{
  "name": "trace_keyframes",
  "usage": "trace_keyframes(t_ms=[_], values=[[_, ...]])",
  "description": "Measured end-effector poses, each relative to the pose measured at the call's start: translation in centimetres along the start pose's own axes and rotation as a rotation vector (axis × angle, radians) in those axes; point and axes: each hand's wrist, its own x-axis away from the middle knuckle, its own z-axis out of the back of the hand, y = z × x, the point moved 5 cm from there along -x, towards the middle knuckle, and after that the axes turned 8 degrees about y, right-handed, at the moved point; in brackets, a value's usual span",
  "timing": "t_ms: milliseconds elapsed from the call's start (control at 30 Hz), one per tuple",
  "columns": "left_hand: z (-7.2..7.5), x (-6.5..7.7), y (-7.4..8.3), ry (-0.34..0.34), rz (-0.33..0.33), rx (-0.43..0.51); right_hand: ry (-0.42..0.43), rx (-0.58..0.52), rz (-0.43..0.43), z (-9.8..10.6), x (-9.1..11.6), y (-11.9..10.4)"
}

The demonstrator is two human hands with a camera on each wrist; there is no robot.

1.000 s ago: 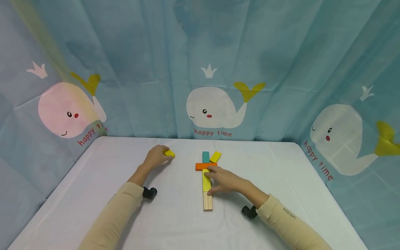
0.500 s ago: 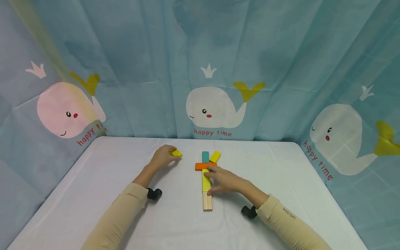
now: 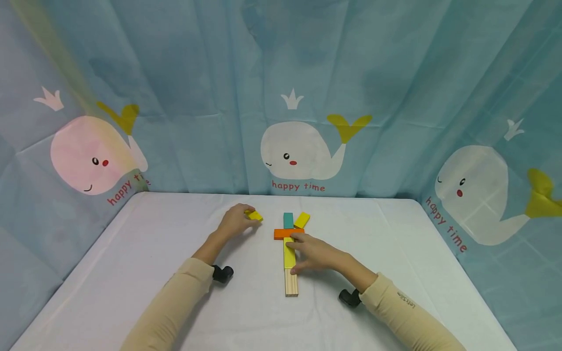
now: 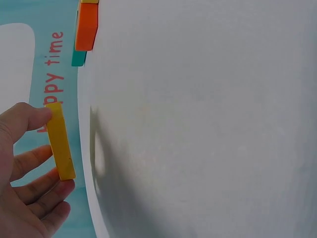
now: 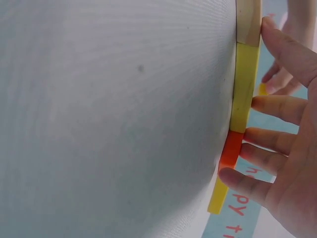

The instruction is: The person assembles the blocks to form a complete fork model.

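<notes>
Between thumb and fingers, my left hand point(image 3: 237, 222) pinches a yellow block point(image 4: 60, 141), held above the table with its shadow below. My right hand point(image 3: 317, 252) rests, fingers spread, on a row of flat blocks. Its fingertips touch the orange block point(image 5: 231, 150) and the long yellow block point(image 5: 245, 87), and the thumb touches the plain wooden block point(image 3: 291, 283). The orange block lies crosswise at the far end of the long yellow one. Beyond it lie a teal block point(image 3: 288, 220), pointing away, and a second yellow block point(image 3: 302, 220), slanted to the right.
A white cloth covers the table point(image 3: 377, 234). Behind it and at both sides hangs a blue curtain point(image 3: 210, 97) printed with whales. Each wrist wears a black camera, such as the left wrist camera point(image 3: 223, 274).
My left hand has moved right with the pinched yellow block, closer to the row. The right hand and the blocks on the table have stayed in place.
</notes>
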Motion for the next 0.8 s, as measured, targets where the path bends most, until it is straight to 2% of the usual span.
trace_keyframes(t_ms=[300,800], values=[[-0.8,0.0,0.8,0.002,0.025,-0.002,-0.006,-0.015,-0.01,0.0,0.0,-0.1],[-2.3,-0.3,2.1,-0.016,0.019,0.011,-0.003,-0.037,-0.007,0.2,0.1,-0.1]])
